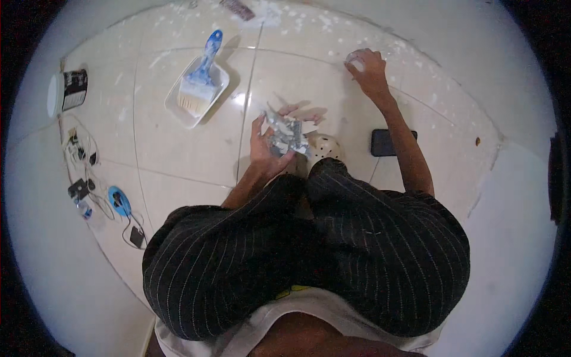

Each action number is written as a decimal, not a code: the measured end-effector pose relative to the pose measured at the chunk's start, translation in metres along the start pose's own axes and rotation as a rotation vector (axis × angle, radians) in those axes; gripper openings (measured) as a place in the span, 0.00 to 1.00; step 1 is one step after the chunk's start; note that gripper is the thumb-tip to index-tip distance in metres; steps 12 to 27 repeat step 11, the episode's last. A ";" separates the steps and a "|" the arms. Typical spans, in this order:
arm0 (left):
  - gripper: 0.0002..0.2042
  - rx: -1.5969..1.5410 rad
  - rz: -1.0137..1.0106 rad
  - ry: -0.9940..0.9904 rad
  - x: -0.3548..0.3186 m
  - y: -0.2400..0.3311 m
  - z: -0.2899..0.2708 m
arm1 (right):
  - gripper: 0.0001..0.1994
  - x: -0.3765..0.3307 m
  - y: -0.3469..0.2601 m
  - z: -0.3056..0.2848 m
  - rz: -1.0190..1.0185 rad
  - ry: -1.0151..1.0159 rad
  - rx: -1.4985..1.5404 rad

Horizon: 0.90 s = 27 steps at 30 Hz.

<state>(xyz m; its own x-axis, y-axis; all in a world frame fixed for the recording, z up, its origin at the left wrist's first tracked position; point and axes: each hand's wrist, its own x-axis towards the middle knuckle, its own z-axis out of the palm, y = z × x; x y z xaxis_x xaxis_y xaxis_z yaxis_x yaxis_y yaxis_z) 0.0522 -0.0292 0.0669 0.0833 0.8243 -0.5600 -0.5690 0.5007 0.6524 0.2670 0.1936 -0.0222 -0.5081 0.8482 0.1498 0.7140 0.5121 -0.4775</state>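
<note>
My left hand [260, 153] is in front of my knees, its fingers and thumb around a crumpled, silvery and white flaky bundle [289, 135]. I cannot make out what kind of thing the bundle is. Out to the right, close to the far wall, my right hand [373, 74] is stretched down toward the floor. Its fingers curl around a small, round, whitish object [356, 60], mostly hidden by the hand. Just beyond the bundle, thin shadows of fingers fall on the tiles.
A blue-handled paintbrush [202, 77] rests in a white tray [223, 89]. A black phone-like slab [382, 143] lies by my right forearm. At left are a white tub with a dark label [74, 89], cables, and a blue round item [119, 201]. A spotted shoe [326, 146] shows below my knees.
</note>
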 end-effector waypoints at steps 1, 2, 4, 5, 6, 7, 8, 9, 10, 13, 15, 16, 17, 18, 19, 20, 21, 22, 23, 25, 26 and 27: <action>0.32 -0.625 -0.208 0.075 0.001 0.015 0.006 | 0.09 -0.002 -0.015 -0.003 0.028 0.022 0.138; 0.32 -0.630 -0.202 0.095 0.001 0.014 0.004 | 0.09 -0.006 -0.031 -0.006 0.022 0.010 0.154; 0.31 -0.680 -0.161 -0.057 0.000 0.015 0.000 | 0.07 -0.012 -0.068 -0.023 0.095 -0.031 0.383; 0.30 -0.252 0.019 -0.098 -0.001 0.001 -0.008 | 0.07 -0.014 -0.089 -0.033 0.084 -0.040 0.394; 0.30 -0.252 0.022 -0.084 0.000 0.000 -0.011 | 0.07 -0.019 -0.109 -0.044 0.103 -0.075 0.478; 0.29 -0.516 -0.012 -0.194 0.002 0.004 -0.012 | 0.07 -0.024 -0.127 -0.056 0.124 -0.105 0.552; 0.29 -0.780 -0.049 -0.309 0.003 0.006 -0.012 | 0.07 -0.029 -0.142 -0.066 0.124 -0.104 0.552; 0.29 -0.780 -0.042 -0.297 0.001 0.000 -0.015 | 0.08 -0.034 -0.154 -0.072 0.067 -0.168 0.504; 0.32 -0.689 0.086 -0.312 0.000 -0.006 -0.017 | 0.09 -0.038 -0.162 -0.077 0.018 -0.227 0.443; 0.32 -0.694 0.085 -0.312 0.000 -0.010 -0.020 | 0.12 -0.042 -0.165 -0.076 0.014 -0.303 0.452; 0.32 -0.694 0.085 -0.312 0.000 -0.010 -0.020 | 0.12 -0.042 -0.165 -0.076 0.014 -0.303 0.452; 0.32 -0.694 0.085 -0.312 0.000 -0.010 -0.020 | 0.12 -0.042 -0.165 -0.076 0.014 -0.303 0.452; 0.32 -0.694 0.085 -0.312 0.000 -0.010 -0.020 | 0.12 -0.042 -0.165 -0.076 0.014 -0.303 0.452; 0.32 -0.694 0.085 -0.312 0.000 -0.010 -0.020 | 0.12 -0.042 -0.165 -0.076 0.014 -0.303 0.452; 0.32 -0.694 0.085 -0.312 0.000 -0.010 -0.020 | 0.12 -0.042 -0.165 -0.076 0.014 -0.303 0.452; 0.32 -0.694 0.085 -0.312 0.000 -0.010 -0.020 | 0.12 -0.042 -0.165 -0.076 0.014 -0.303 0.452; 0.32 -0.694 0.085 -0.312 0.000 -0.010 -0.020 | 0.12 -0.042 -0.165 -0.076 0.014 -0.303 0.452; 0.32 -0.694 0.085 -0.312 0.000 -0.010 -0.020 | 0.12 -0.042 -0.165 -0.076 0.014 -0.303 0.452; 0.32 -0.694 0.085 -0.312 0.000 -0.010 -0.020 | 0.12 -0.042 -0.165 -0.076 0.014 -0.303 0.452; 0.32 -0.694 0.085 -0.312 0.000 -0.010 -0.020 | 0.12 -0.042 -0.165 -0.076 0.014 -0.303 0.452; 0.32 -0.694 0.085 -0.312 0.000 -0.010 -0.020 | 0.12 -0.042 -0.165 -0.076 0.014 -0.303 0.452; 0.32 -0.694 0.085 -0.312 0.000 -0.010 -0.020 | 0.12 -0.042 -0.165 -0.076 0.014 -0.303 0.452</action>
